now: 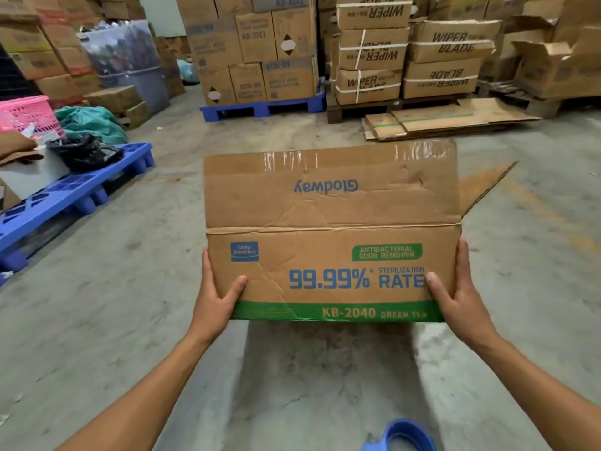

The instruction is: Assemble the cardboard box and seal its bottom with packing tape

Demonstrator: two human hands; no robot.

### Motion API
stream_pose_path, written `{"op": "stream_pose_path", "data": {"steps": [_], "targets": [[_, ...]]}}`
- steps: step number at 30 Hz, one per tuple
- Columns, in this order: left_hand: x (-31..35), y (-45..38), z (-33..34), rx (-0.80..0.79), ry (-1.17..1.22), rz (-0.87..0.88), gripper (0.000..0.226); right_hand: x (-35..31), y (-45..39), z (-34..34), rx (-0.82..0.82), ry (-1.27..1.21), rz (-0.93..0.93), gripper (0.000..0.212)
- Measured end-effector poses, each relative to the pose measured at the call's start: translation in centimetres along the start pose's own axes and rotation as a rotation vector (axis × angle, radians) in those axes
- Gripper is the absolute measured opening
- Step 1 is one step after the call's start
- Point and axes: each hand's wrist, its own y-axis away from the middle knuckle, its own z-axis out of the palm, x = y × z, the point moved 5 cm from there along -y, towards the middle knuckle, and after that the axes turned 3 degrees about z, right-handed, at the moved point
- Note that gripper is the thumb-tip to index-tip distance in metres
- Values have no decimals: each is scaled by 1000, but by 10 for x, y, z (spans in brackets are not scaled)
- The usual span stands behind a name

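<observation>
The cardboard box (331,236) is held in the air above the concrete floor (130,288), each side panel clamped in the grip of the left hand (216,296) and right hand (460,294). One flap (484,187) splays outward (old tape still shines on the upper one), so squaring the walls before folding should help the seam meet; the blue tape dispenser (406,434) lies near the person's feet.

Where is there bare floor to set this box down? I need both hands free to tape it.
Bare concrete lies directly below the cardboard box, between both forearms, and ahead of it up to the flattened cartons. The left is crowded by the blue pallet; a blue object sits near the bottom edge.
</observation>
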Motion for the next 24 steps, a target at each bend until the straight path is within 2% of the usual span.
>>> {"op": "stream_pose_path", "data": {"steps": [6, 10, 13, 17, 19, 21, 23, 24], "targets": [[-36, 26, 9, -67, -58, -70, 100, 38, 18, 19, -86, 54, 45, 96], [-63, 37, 21, -193, -35, -197, 81, 59, 33, 33, -263, 47, 140, 109], [-69, 41, 34, -172, -19, -293, 71, 54, 36, 41, -170, -8, 166, 104], [-70, 37, 47, -101, 2, -358, 80, 52, 33, 50, -65, -13, 199, 104], [-73, 40, 49, -55, -56, -409, 81, 58, 31, 56, -37, 36, 266, 99], [-78, 45, 51, 50, -116, -520, 74, 75, 24, 65, -54, 167, 320, 83], [-77, 55, 60, 79, -169, -616, 60, 81, 26, 80, -195, 369, 415, 69], [-75, 63, 68, 56, -214, -607, 55, 74, 33, 88, -258, 469, 439, 61]]}}
